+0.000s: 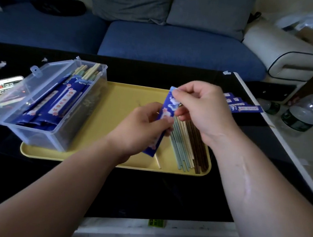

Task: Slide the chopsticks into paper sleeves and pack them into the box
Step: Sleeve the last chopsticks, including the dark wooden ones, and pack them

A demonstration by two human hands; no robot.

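A blue patterned paper sleeve [169,108] slants over the yellow tray [126,103]. My left hand [141,126] grips its lower half, and my right hand [201,107] pinches its top end. A pale chopstick tip [158,161] pokes out below the sleeve. Loose green, pale and brown chopsticks [189,150] lie in a row on the tray's right side, partly under my right hand. The clear plastic box [43,106] stands open on the tray's left, holding several sleeved chopsticks. Empty blue sleeves [242,106] lie beyond the tray at the right.
A phone [4,87] lies on the black table left of the box. Plastic water bottles [305,112] stand on the floor at the right. A blue sofa with grey cushions [160,41] runs behind the table. The table's white edge [264,118] is at the right.
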